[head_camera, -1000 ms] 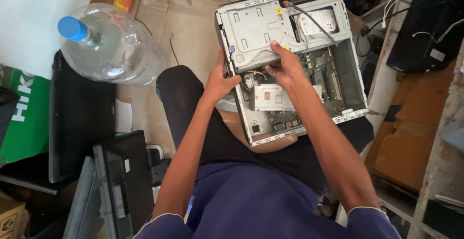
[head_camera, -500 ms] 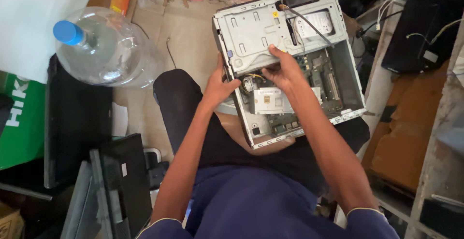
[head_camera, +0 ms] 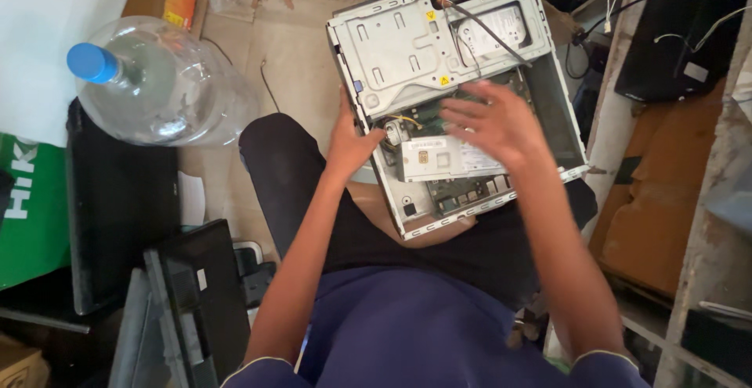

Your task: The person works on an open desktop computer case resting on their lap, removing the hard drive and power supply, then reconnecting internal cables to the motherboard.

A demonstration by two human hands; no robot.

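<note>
Mid-teardown: left hand (head_camera: 350,143) bracing open PC case (head_camera: 407,51) on lap, right hand (head_camera: 492,124) hovering, fingers spread, empty. Next: careful grasp inside.

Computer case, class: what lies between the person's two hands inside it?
In the head view, between the left hand and right hand, the computer case shows a small fan and yellow wires.

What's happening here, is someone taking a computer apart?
A seated person has an opened desktop computer case resting on their lap, its insides exposed. The left hand grips the case's left edge, while the right hand hovers open over the middle, above the boards and a grey metal box. A black cable runs across the drive bay. A large clear water bottle with a blue cap lies on the floor alongside.
</note>
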